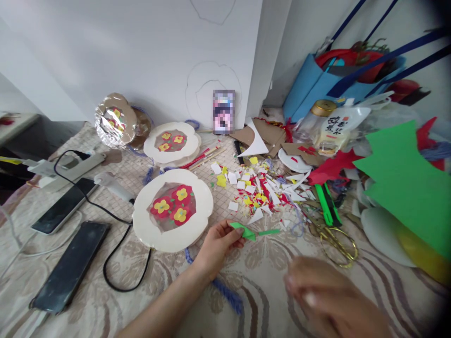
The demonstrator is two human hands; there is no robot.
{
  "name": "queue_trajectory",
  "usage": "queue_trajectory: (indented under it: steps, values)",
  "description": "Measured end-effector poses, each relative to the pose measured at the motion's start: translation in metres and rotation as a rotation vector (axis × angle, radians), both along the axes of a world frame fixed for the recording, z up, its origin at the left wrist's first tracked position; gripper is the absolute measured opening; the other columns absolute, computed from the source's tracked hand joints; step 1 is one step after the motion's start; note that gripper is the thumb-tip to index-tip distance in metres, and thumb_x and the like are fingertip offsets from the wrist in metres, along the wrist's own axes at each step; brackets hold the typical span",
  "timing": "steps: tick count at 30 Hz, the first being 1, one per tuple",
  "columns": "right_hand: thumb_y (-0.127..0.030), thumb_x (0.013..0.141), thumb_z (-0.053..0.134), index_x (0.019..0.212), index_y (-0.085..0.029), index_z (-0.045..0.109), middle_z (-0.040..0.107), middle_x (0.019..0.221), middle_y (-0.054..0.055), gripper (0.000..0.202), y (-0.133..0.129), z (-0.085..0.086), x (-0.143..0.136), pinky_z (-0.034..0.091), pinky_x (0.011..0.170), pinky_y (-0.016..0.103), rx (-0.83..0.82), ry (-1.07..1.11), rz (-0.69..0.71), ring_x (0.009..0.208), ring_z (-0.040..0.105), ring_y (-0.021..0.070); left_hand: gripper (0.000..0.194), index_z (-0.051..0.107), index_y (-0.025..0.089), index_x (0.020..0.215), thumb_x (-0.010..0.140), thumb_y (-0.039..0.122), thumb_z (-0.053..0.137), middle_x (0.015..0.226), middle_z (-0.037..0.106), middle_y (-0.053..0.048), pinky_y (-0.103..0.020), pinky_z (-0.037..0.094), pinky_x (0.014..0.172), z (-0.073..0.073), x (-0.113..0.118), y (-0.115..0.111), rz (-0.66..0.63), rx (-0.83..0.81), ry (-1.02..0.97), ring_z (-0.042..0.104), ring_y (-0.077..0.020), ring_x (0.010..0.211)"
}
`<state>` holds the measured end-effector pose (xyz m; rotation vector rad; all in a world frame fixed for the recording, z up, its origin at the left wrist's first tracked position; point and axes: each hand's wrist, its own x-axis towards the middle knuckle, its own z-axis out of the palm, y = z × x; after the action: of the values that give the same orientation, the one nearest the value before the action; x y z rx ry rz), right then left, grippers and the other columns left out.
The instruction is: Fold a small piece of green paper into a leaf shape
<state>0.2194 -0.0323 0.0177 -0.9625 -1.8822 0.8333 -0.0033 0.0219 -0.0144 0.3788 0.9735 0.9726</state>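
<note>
My left hand (220, 244) pinches a small folded piece of green paper (249, 234) between thumb and fingers. A narrow green strip (269, 232) reaches out to the right of it. My right hand (320, 291), smeared by motion, is lower right, apart from the paper; its fingers cannot be made out. Gold-handled scissors (348, 257) lie beyond my right hand, beside a green utility knife (324, 206). Left of my left hand is a white scalloped frame (206, 202) with red and yellow paper flowers (179, 193) and a blue braided cord (229, 295).
Paper scraps (253, 188) cover the middle. A second flower frame (192, 138) and a foil-covered round piece (105, 126) stand behind. Phones (72, 267) and cables lie left. Green paper sheet (405, 173), glue pouch (345, 124) and blue bag (303, 89) are right.
</note>
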Motion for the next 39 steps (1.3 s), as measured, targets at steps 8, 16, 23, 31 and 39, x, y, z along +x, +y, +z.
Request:
queue_trajectory:
  steps: [8, 16, 23, 31, 39]
  values:
    - [-0.017, 0.083, 0.056, 0.096, -0.022, 0.052, 0.056, 0.102, 0.007, 0.015, 0.063, -0.013, -0.046, 0.048, 0.073, 0.031, -0.091, -0.080, 0.050, 0.090, 0.056, 0.0192, 0.025, 0.058, 0.012, 0.075, 0.065, 0.026, 0.076, 0.065, 0.064, -0.001, -0.021, 0.041, 0.061, 0.007, 0.001, -0.002, 0.006, 0.002, -0.010, 0.056, -0.0085, 0.058]
    - [-0.014, 0.081, 0.058, 0.120, -0.025, 0.044, 0.050, 0.114, 0.009, 0.043, 0.061, -0.024, -0.050, 0.049, 0.081, 0.032, -0.192, -0.147, 0.177, 0.103, 0.052, 0.0211, 0.025, 0.060, 0.013, 0.076, 0.063, 0.026, 0.077, 0.069, 0.065, -0.002, -0.024, 0.042, 0.065, 0.009, 0.001, -0.003, -0.024, -0.003, 0.025, 0.056, -0.0101, 0.061]
    - [-0.010, 0.083, 0.052, 0.096, -0.023, 0.053, 0.054, 0.095, 0.006, 0.018, 0.065, -0.025, -0.048, 0.048, 0.072, 0.029, -0.168, -0.054, 0.181, 0.088, 0.055, 0.0175, 0.023, 0.060, 0.012, 0.075, 0.066, 0.026, 0.075, 0.063, 0.062, 0.000, -0.022, 0.041, 0.062, 0.011, 0.003, -0.003, -0.060, 0.057, 0.062, 0.054, -0.0089, 0.058]
    - [-0.013, 0.085, 0.054, 0.092, -0.021, 0.058, 0.059, 0.089, 0.006, 0.012, 0.065, -0.027, -0.048, 0.048, 0.075, 0.032, -0.104, -0.062, 0.097, 0.087, 0.058, 0.0183, 0.026, 0.062, 0.013, 0.079, 0.066, 0.031, 0.074, 0.066, 0.063, 0.000, -0.023, 0.042, 0.064, 0.010, 0.002, -0.003, -0.038, 0.045, 0.073, 0.056, -0.0100, 0.060]
    - [-0.012, 0.085, 0.053, 0.105, -0.024, 0.063, 0.059, 0.096, 0.007, 0.025, 0.065, -0.029, -0.047, 0.049, 0.078, 0.032, -0.069, -0.081, 0.090, 0.090, 0.059, 0.0177, 0.022, 0.062, 0.012, 0.079, 0.073, 0.031, 0.069, 0.066, 0.064, -0.002, -0.023, 0.045, 0.064, 0.006, 0.002, -0.003, -0.013, 0.058, 0.037, 0.057, -0.0104, 0.061]
